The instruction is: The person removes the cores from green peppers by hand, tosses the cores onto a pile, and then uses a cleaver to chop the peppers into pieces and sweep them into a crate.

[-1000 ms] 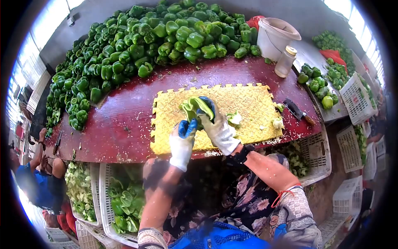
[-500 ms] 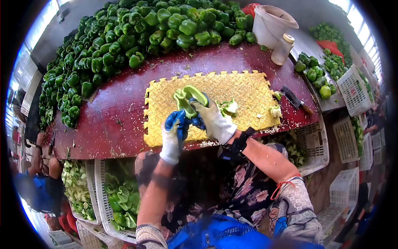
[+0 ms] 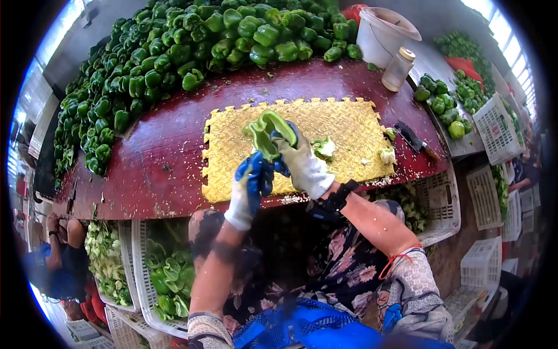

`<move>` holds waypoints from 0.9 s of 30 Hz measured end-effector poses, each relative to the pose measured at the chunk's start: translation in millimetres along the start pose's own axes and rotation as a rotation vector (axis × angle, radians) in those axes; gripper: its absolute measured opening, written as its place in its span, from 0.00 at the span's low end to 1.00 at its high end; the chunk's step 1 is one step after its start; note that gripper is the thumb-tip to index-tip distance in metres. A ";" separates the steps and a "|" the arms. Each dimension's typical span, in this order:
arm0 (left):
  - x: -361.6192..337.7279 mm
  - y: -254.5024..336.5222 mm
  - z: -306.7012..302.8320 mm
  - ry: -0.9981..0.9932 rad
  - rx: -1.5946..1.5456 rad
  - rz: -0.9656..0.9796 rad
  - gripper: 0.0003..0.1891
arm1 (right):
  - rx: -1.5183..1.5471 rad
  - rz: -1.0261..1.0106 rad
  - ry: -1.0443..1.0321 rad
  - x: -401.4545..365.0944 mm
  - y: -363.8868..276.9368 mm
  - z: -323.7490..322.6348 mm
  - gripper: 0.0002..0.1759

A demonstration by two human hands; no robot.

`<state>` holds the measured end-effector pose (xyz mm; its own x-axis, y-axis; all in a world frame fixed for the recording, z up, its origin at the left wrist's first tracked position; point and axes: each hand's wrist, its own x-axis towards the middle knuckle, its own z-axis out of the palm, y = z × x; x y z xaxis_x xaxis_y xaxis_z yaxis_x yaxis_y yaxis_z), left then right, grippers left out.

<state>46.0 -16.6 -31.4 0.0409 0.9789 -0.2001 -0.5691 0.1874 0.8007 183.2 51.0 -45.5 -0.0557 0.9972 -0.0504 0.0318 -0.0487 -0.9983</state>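
Both my gloved hands are closed on one hollowed, opened green bell pepper (image 3: 268, 132), held above the yellow foam mat (image 3: 232, 174). My left hand (image 3: 250, 183), in a blue and white glove, grips its lower edge. Around the pepper's right side wraps my right hand (image 3: 302, 166), in a matching glove. On the mat, just right of that hand, lies a cut-out pepper core (image 3: 324, 149) with pale seeds. A second core piece (image 3: 387, 155) rests near the mat's right edge. Beside the mat is a knife (image 3: 410, 135) with a dark blade and wooden handle.
A large heap of whole green peppers (image 3: 174, 55) covers the back of the red table (image 3: 157, 157). A white bucket (image 3: 378, 41) and a jar (image 3: 398, 70) stand at the back right. Below the front edge, a white crate (image 3: 142, 262) holds opened peppers. A co-worker's arm shows far left.
The pepper has tipped a little and risen slightly between my hands. My left hand has moved slightly right and up. The core and knife lie where they were.
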 end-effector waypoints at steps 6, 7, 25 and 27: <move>-1.8 0.9 6.0 0.079 0.335 0.110 0.08 | -0.197 -0.186 0.036 -20.2 -21.9 0.6 0.30; -1.6 0.9 6.1 0.066 0.320 0.118 0.08 | -0.159 -0.143 0.004 -19.2 -24.2 -1.5 0.29; -4.6 24.1 -2.8 0.106 1.002 0.801 0.16 | -0.545 -0.055 -0.300 -28.6 -59.0 -22.4 0.27; 5.2 7.7 -9.1 -0.052 0.677 0.710 0.12 | -0.578 0.059 -0.316 -27.3 -45.2 -20.6 0.22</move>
<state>34.4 -10.8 -31.4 -0.0834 0.8814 0.4650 0.1146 -0.4551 0.8830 203.8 27.2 1.6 -0.3251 0.9247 -0.1983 0.5695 0.0240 -0.8216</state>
